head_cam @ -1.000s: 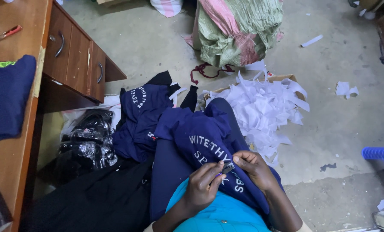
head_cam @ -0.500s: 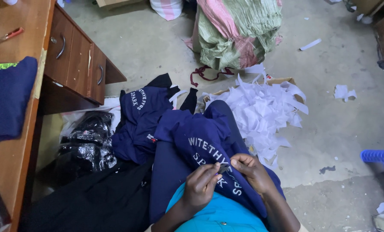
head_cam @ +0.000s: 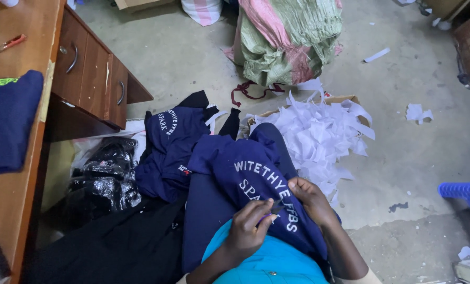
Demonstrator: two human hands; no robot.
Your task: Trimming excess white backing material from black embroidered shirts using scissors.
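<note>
Desk [head_cam: 14, 173] on the left, concrete floor [head_cam: 413, 137], heap of white paper scraps [head_cam: 319, 137] ahead.
Navy shirt [head_cam: 256, 179] with white lettering is draped over the lap; right hand [head_cam: 311, 200] fingers pinch its fabric, left hand [head_cam: 248, 226] fingers are closed on a small tool [head_cam: 273, 213] touching the print.

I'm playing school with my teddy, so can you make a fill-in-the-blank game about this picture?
1. Both the left hand and the right hand touch the navy blue cloth shirt with white lettering, which lies on the person's ____.
2. The pile of white paper scraps lies on the grey concrete ____.
3. The brown wooden desk has two metal ____ on its drawers.
4. The green and pink woven sack stands ____ the paper scraps, farther from the person.

Missing words: lap; floor; handles; behind
</note>
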